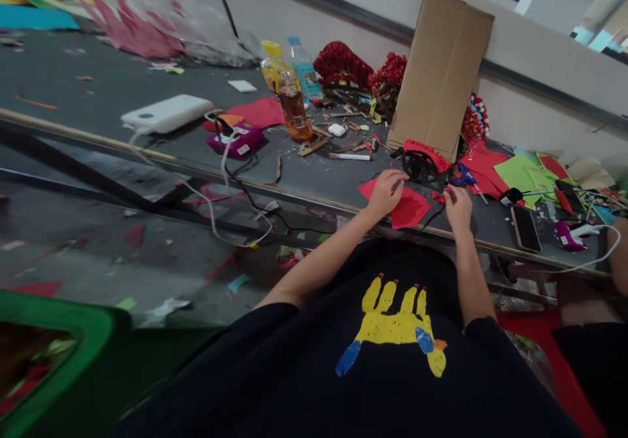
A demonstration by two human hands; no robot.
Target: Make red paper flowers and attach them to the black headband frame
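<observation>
My left hand (387, 193) is above a sheet of red paper (413, 209) at the table's front edge. Its fingers are curled together against the near end of a black openwork piece (417, 167); whether they grip anything is hidden. Bright red bits line the upper edge of that black piece. My right hand (458, 209) pinches a small red scrap (438, 197), with thumb and fingertips close together. Just beyond it lies a blue tool (461, 175) that looks like a glue gun. A tall cardboard sheet (441, 72) leans on the wall behind.
Left along the table are a marker (350, 157), a bottle with brown liquid (294, 108), a purple box (235, 139) and a white power bank (167, 114) with hanging cables. On the right lie a phone (526, 229) and green paper (523, 175). Another person's arm (619, 255) shows at the right edge.
</observation>
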